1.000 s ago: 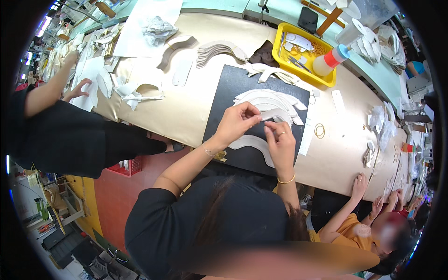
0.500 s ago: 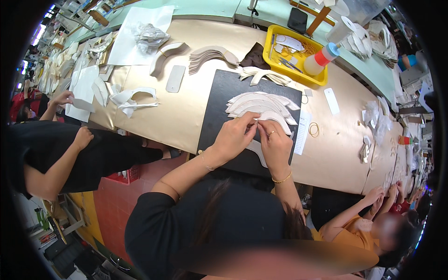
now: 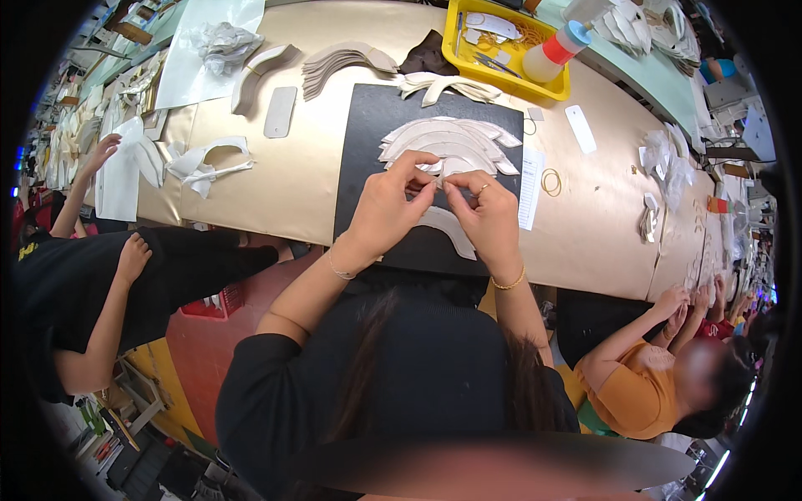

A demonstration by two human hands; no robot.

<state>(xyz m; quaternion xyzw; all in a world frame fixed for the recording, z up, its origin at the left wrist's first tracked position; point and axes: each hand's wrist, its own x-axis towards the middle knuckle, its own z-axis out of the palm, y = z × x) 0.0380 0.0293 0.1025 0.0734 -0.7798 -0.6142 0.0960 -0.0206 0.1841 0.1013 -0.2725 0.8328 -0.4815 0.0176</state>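
Observation:
On a black board [image 3: 355, 167] lies a fan of curved off-white pieces [image 3: 443, 134] with thin edge lines. My left hand [image 3: 388, 204] and my right hand [image 3: 489, 217] meet just in front of this fan. Thumb and forefinger of each are pinched together, tips almost touching. What lies between the fingertips is too small to make out. Another curved white piece [image 3: 451, 227] rests on the board below my hands, partly covered by them. Above the fan, a bundle of curved cream strips [image 3: 451, 87] sits across the board's far edge.
A yellow tray [image 3: 501, 82] holds a bottle [image 3: 555, 52], scissors and rubber bands. Stacked curved pieces [image 3: 347, 63], a grey rounded plate [image 3: 280, 113] and white scraps [image 3: 213, 167] lie left. A paper sheet [image 3: 530, 188] is beside the board. Co-workers are on both sides.
The view has shifted, so the table sits higher and further left in it. My hands have drawn slightly back from the fan, still pinched together. The left co-worker's raised hand has moved.

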